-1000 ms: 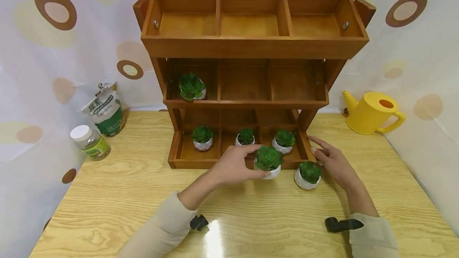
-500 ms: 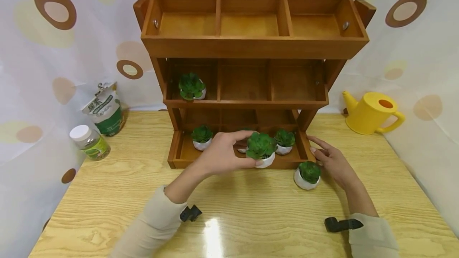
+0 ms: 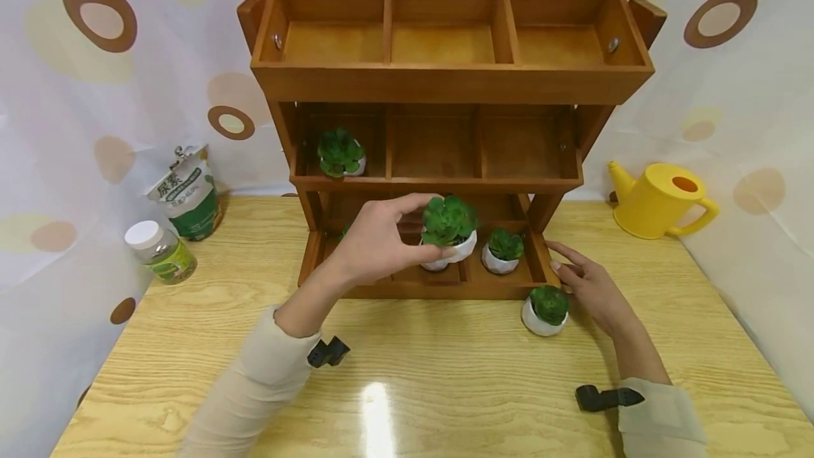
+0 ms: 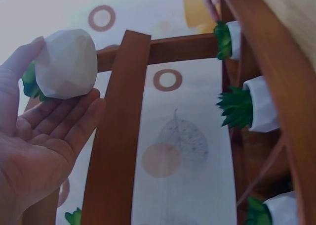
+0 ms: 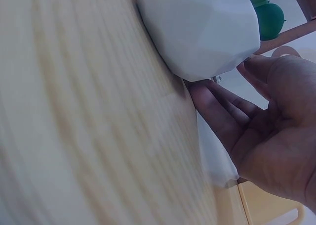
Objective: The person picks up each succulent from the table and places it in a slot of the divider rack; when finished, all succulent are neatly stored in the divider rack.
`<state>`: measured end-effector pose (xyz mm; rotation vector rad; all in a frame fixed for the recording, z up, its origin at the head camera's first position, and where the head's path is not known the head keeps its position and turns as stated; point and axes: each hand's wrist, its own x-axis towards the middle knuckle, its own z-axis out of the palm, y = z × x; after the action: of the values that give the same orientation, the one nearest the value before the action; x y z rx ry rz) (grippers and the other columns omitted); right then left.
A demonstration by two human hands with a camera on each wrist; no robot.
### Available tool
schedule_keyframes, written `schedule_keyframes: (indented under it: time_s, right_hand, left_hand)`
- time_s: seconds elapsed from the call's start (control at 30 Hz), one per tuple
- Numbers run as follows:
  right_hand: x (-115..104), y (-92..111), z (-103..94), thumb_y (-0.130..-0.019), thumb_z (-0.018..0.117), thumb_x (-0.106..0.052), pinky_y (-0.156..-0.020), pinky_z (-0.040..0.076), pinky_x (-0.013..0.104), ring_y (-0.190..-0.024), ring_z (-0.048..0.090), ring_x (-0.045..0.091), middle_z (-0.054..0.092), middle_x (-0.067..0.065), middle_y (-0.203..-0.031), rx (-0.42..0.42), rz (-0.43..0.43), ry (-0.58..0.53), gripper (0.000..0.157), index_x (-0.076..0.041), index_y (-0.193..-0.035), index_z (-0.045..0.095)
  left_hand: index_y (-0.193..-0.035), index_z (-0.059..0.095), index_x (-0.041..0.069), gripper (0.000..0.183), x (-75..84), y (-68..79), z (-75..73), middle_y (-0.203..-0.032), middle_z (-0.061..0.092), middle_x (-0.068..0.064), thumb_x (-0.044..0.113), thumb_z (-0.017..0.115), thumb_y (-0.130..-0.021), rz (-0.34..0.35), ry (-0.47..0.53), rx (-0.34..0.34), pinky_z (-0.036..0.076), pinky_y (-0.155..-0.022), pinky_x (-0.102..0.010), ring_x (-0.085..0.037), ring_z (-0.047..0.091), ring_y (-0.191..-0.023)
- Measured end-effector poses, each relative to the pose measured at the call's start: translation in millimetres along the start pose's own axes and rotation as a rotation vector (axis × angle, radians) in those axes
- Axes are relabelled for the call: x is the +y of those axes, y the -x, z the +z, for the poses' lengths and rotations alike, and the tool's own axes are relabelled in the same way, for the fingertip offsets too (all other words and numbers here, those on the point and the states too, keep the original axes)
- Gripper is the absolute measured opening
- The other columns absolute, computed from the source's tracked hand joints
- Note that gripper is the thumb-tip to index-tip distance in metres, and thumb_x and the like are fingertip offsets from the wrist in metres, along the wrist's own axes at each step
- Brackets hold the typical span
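My left hand (image 3: 375,246) pinches a potted succulent (image 3: 449,225) by its white faceted pot, between thumb and fingers. It is held up in front of the bottom tier of a brown wooden shelf (image 3: 451,87). In the left wrist view the pot (image 4: 66,64) shows clear of the shelf. My right hand (image 3: 594,288) rests at the right end of the bottom tier, its fingers loosely extended. Just left of it another potted succulent (image 3: 545,311) stands on the table, large in the right wrist view as a white pot (image 5: 200,29); whether the fingers touch it I cannot tell.
A potted succulent (image 3: 341,154) sits in the middle tier's left compartment. The bottom tier holds a succulent (image 3: 502,251) at right and others partly hidden by my left hand. A yellow watering can (image 3: 658,200) stands right; a jar (image 3: 162,253) and a pouch (image 3: 187,196) stand left.
My left hand has lifted the potted succulent up and to the left, from in front of the bottom tier's edge to above it. The right hand has stayed in place.
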<state>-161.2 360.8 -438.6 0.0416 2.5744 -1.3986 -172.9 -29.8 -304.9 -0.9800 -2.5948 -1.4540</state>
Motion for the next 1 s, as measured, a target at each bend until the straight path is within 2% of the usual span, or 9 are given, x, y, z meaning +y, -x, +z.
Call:
schedule_keyframes:
  time_s: [0.2,0.4,0.57,0.77,1.0]
  right_hand:
    - [-0.1,-0.5,-1.2,-0.108,0.042,-0.045,-0.086,0.050,0.017,-0.118,0.061,0.017,0.052,0.026,-0.148,0.005,-0.006,0.005,0.058,-0.027,-0.162,0.028]
    - [1.4,0.8,-0.4,-0.109,0.044,-0.040,-0.082,0.052,0.019,-0.100,0.062,0.001,0.057,0.026,-0.140,0.008,-0.007,-0.039,0.057,-0.024,-0.162,0.029]
    - [1.8,0.5,-0.9,-0.108,0.044,-0.043,-0.079,0.053,0.021,-0.094,0.059,0.004,0.057,0.023,-0.136,0.018,-0.006,-0.040,0.058,-0.024,-0.161,0.031]
    - [0.9,-0.2,-1.8,-0.108,0.044,-0.043,-0.082,0.053,0.020,-0.100,0.060,0.006,0.054,0.026,-0.143,0.016,-0.001,-0.032,0.058,-0.024,-0.161,0.031]
    - [1.2,-0.6,-0.2,-0.109,0.045,-0.039,-0.076,0.052,0.025,-0.095,0.055,0.012,0.055,0.022,-0.134,0.022,0.012,-0.030,0.055,-0.024,-0.160,0.032]
  left_hand:
    - [-0.135,0.065,0.019,0.061,11.1,-13.5,-13.9,-0.121,0.072,0.004,0.035,0.086,-0.080,0.006,-0.015,0.054,0.055,-0.094,-0.034,-0.012,0.068,-0.109]
    - [-0.136,0.063,0.015,0.063,19.9,-29.8,-28.5,-0.118,0.073,-0.001,0.035,0.085,-0.081,0.010,-0.037,0.101,0.059,-0.091,-0.035,-0.014,0.072,-0.104]
    - [-0.135,0.063,0.015,0.062,23.6,-43.1,-37.1,-0.116,0.073,0.001,0.037,0.084,-0.082,0.002,-0.067,0.148,0.058,-0.086,-0.031,-0.011,0.071,-0.099]
    - [-0.135,0.062,0.014,0.060,23.6,-58.3,-38.6,-0.111,0.072,0.002,0.038,0.082,-0.084,-0.015,-0.098,0.184,0.056,-0.080,-0.028,-0.009,0.068,-0.092]
    - [-0.141,0.055,0.014,0.062,18.3,-73.5,-34.1,-0.091,0.063,-0.003,0.035,0.078,-0.087,-0.091,-0.180,0.194,0.044,-0.071,-0.030,-0.017,0.055,-0.080]
